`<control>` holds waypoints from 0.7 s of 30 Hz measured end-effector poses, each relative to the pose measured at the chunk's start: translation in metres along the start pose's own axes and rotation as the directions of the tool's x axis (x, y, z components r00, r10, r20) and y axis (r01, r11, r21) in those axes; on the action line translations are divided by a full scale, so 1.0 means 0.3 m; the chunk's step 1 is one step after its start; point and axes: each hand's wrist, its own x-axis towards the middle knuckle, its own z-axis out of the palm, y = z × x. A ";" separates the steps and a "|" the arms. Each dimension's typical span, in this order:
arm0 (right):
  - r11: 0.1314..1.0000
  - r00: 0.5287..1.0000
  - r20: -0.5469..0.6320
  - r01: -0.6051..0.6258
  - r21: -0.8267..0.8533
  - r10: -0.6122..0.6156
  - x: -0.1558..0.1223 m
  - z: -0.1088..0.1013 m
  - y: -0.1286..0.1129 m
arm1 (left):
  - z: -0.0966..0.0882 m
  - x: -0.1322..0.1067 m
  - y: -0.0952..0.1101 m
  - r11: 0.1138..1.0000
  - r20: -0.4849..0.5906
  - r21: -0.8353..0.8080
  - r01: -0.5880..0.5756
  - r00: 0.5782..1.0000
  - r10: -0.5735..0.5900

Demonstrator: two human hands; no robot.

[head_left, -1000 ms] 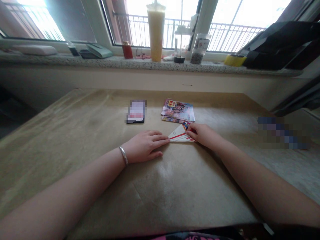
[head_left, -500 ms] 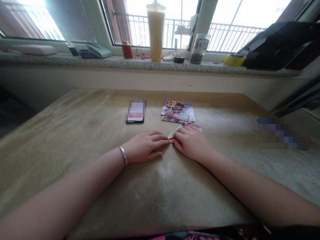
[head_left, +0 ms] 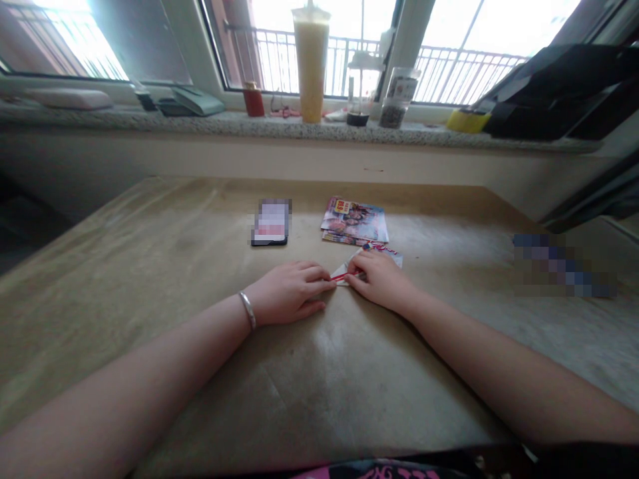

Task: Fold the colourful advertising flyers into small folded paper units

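Observation:
A piece of folded paper point(head_left: 341, 273), white with a red strip and a colourful printed part, lies on the table between my hands. My left hand point(head_left: 294, 291) rests flat with its fingers stretched out, the fingertips touching the paper's left corner. On the paper's right side, my right hand point(head_left: 382, 279) has its fingers curled and pressed onto it, hiding much of its middle. The printed part shows just past the right knuckles. Right behind the paper sits a small stack of printed leaflets point(head_left: 355, 219) with a colourful picture on top.
A phone point(head_left: 271, 223) lies on the table point(head_left: 210, 219) behind my left hand. A blurred bluish object point(head_left: 562, 265) is at the far right. Along the windowsill point(head_left: 239, 124) stand a tall yellow drink cup point(head_left: 311, 66), a red jar point(head_left: 253, 100) and a black bag point(head_left: 554, 93).
My right hand's fingers have drawn back and curled more, uncovering more of the paper's red strip. My left hand has hardly moved.

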 end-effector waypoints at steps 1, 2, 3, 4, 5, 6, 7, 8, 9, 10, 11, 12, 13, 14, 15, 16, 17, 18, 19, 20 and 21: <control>1.000 1.000 0.005 -0.007 0.008 0.007 0.002 0.002 0.002 | 0.001 0.001 0.000 1.000 0.000 0.005 0.000 1.000 0.000; 1.000 1.000 0.011 -0.015 0.016 0.015 0.004 0.005 0.004 | 0.002 0.001 -0.001 1.000 0.000 0.009 0.000 1.000 0.000; 0.999 1.000 0.016 -0.021 0.024 0.021 0.006 0.007 0.007 | 0.002 0.001 -0.001 1.000 -0.001 0.013 -0.002 1.000 0.002; 0.999 1.000 0.020 -0.025 0.028 0.024 0.009 0.008 0.009 | 0.002 0.001 -0.002 1.000 -0.003 0.021 -0.008 1.000 0.008; 0.999 0.999 0.022 -0.027 0.028 0.026 0.011 0.009 0.010 | 0.003 0.001 -0.002 0.999 -0.003 0.033 -0.018 1.000 0.018; 0.999 0.999 0.026 -0.029 0.025 0.028 0.013 0.010 0.012 | 0.003 0.001 -0.003 0.998 -0.006 0.047 -0.030 1.000 0.030; 0.999 0.999 0.032 -0.031 0.021 0.030 0.015 0.010 0.013 | 0.003 0.000 -0.004 0.997 -0.008 0.062 -0.042 0.999 0.043; 0.999 0.999 0.040 -0.034 0.015 0.034 0.017 0.011 0.013 | 0.003 0.000 -0.004 0.996 -0.011 0.075 -0.053 0.999 0.054; 0.999 0.998 0.048 -0.041 0.008 0.040 0.019 0.011 0.014 | 0.003 -0.001 -0.005 0.995 -0.015 0.083 -0.057 0.998 0.058; 0.999 0.997 0.055 -0.047 0.002 0.047 0.020 0.011 0.014 | 0.003 -0.001 -0.006 0.995 -0.019 0.084 -0.057 0.998 0.058; 0.999 0.997 0.061 -0.053 -0.003 0.053 0.021 0.011 0.013 | 0.004 -0.001 -0.006 0.995 -0.021 0.080 -0.054 0.998 0.056; 0.998 0.996 0.063 -0.058 -0.008 0.058 0.021 0.011 0.013 | 0.004 -0.001 -0.007 0.996 -0.021 0.074 -0.051 0.998 0.053; 0.998 0.996 0.064 -0.062 -0.011 0.062 0.021 0.011 0.013 | 0.004 -0.001 -0.007 0.997 -0.019 0.068 -0.048 0.999 0.049; 0.998 0.996 0.064 -0.064 -0.013 0.065 0.021 0.011 0.013 | 0.003 0.000 -0.007 0.997 -0.016 0.062 -0.044 0.999 0.045; 0.998 0.996 0.063 -0.065 -0.013 0.066 0.021 0.012 0.013 | 0.003 0.000 -0.008 0.998 -0.013 0.057 -0.040 0.999 0.041; 0.998 0.996 0.061 -0.065 -0.013 0.066 0.020 0.013 0.014 | 0.002 0.001 -0.007 0.998 -0.010 0.054 -0.035 0.999 0.036; 0.998 0.996 0.061 -0.065 -0.012 0.066 0.020 0.013 0.014 | 0.001 0.002 -0.007 0.998 -0.009 0.049 -0.029 1.000 0.030; 0.998 0.996 0.061 -0.066 -0.011 0.067 0.020 0.014 0.015 | 0.000 0.003 -0.007 0.999 -0.009 0.045 -0.024 1.000 0.024; 0.998 0.996 0.060 -0.067 -0.009 0.067 0.020 0.015 0.015 | -0.001 0.004 -0.006 0.999 -0.012 0.041 -0.019 1.000 0.020; 0.998 0.996 0.057 -0.068 -0.008 0.068 0.020 0.016 0.016 | -0.002 0.005 -0.005 0.999 -0.014 0.039 -0.015 1.000 0.016; 0.998 0.996 0.054 -0.068 -0.006 0.068 0.021 0.016 0.017 | -0.003 0.007 -0.004 0.999 -0.018 0.039 -0.011 1.000 0.011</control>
